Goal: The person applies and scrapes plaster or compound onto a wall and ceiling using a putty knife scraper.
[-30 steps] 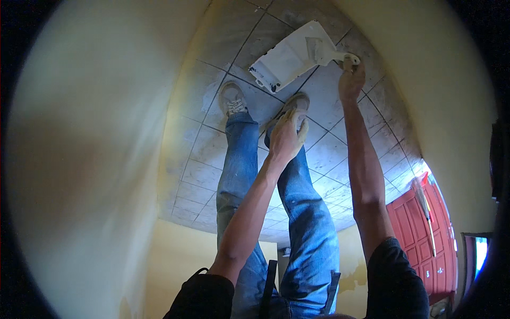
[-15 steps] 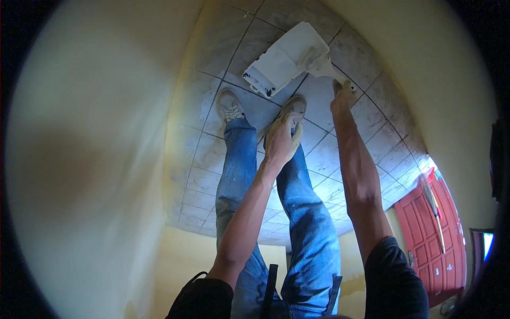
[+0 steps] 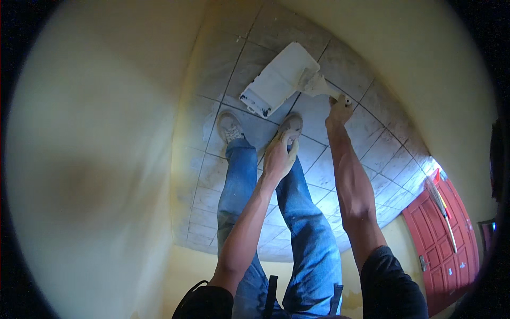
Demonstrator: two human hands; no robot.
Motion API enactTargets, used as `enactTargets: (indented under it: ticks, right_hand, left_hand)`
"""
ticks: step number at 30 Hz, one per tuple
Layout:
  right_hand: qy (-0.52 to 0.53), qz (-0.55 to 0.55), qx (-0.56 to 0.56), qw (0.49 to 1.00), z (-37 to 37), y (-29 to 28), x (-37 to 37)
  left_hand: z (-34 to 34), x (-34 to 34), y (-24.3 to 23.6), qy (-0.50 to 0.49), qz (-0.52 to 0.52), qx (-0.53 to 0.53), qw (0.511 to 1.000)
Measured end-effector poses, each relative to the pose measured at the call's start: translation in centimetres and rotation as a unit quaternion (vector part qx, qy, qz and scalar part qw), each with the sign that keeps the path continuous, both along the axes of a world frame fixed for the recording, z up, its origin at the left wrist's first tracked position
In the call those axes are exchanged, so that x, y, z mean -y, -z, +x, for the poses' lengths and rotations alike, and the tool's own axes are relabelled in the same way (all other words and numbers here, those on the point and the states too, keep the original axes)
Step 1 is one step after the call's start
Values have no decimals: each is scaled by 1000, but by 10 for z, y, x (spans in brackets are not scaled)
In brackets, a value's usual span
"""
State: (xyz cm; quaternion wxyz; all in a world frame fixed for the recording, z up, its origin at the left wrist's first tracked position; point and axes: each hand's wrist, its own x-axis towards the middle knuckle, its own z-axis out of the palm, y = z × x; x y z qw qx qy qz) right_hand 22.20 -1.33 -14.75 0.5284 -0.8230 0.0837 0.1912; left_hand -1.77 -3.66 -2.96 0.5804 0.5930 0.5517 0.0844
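My right hand is closed around the handle of a wide, flat paintbrush with a pale body. Its greyish bristle end rests over the right side of a white paint tray. Dark chips or stains mark the tray's near edge. Lower and to the left, my left hand hangs in front of my right shoe, its thumb apart from loosely bent fingers. Pale smears cover its fingers, and nothing shows in it.
Grey floor tiles lie underfoot, my shoes just below the tray. Yellowish walls rise on the left and right. At the lower right, a broom stands by a red panelled door.
The whole view has shifted, so the tray, shoes and door sit lower in the picture. The brush remains over the tray's right side, still in my right hand.
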Motion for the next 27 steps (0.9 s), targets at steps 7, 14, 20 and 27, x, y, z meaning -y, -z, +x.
enactTargets:
  ticks: [7, 14, 20, 27]
  right_hand:
    - [-32, 177, -145, 973, -30, -127, -27]
    - [-257, 253, 17, 933, -51, -361, -139]
    - [-518, 256, 277, 767, -89, -507, -215]
    - [-647, 243, 625, 363, -122, -618, -279]
  left_hand:
    - [-33, -59, -84, -101, -47, 109, 988]
    - [-72, -118, -221, -162, -27, 166, 972]
    - [-98, -154, -308, -127, 109, 123, 978]
    - [-117, -179, -379, -214, 109, 218, 946]
